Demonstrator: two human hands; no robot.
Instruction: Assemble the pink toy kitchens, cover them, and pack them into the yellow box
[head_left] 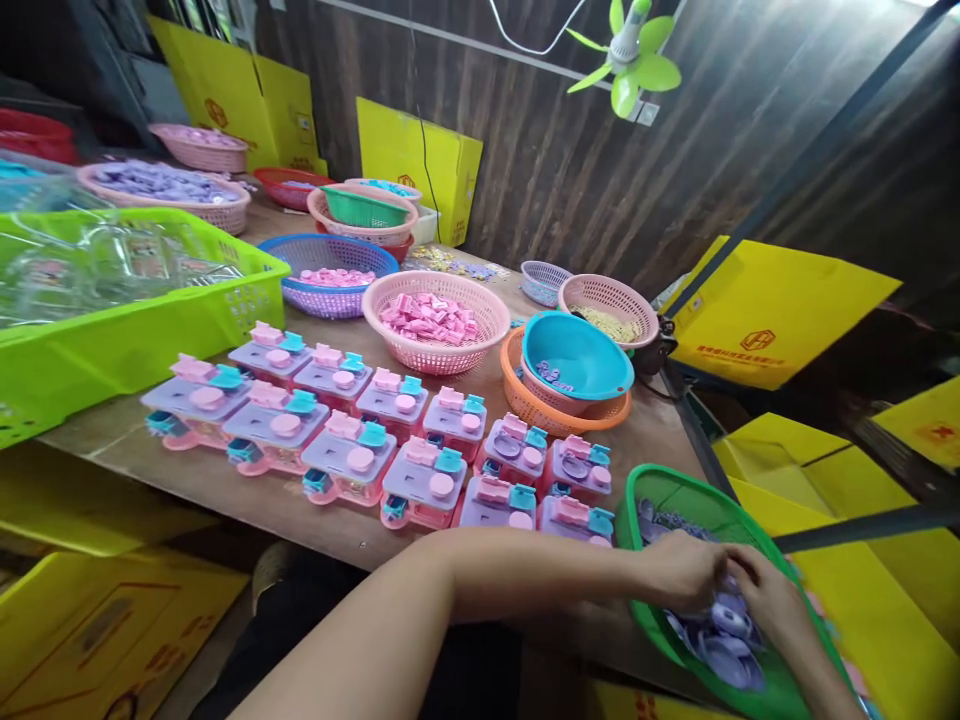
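Note:
A green mesh basket (pixel 671 645) at the table's right front edge holds loose purple plastic parts (pixel 724 655), some of them round and dish-like. My left hand (pixel 686 568) reaches across from the left and is closed above these parts. Beside it, fingertips close to the left ones, my right hand (pixel 772 590) is closed too, fingers bent down. What either hand pinches is hidden. Left of the basket stand rows of pink and purple toy boxes (pixel 351 455) with turquoise tabs. Two boxes in the back row near the basket carry a purple round piece (pixel 576 467) on top.
A blue bowl (pixel 581 345) sits in an orange basket (pixel 525 408) behind the boxes. Further back are a pink basket (pixel 435 355) of pink pieces and a purple-blue basket (pixel 330 298). A lime crate (pixel 150 350) stands left. Yellow cartons (pixel 802 310) and a metal post (pixel 810 140) are right.

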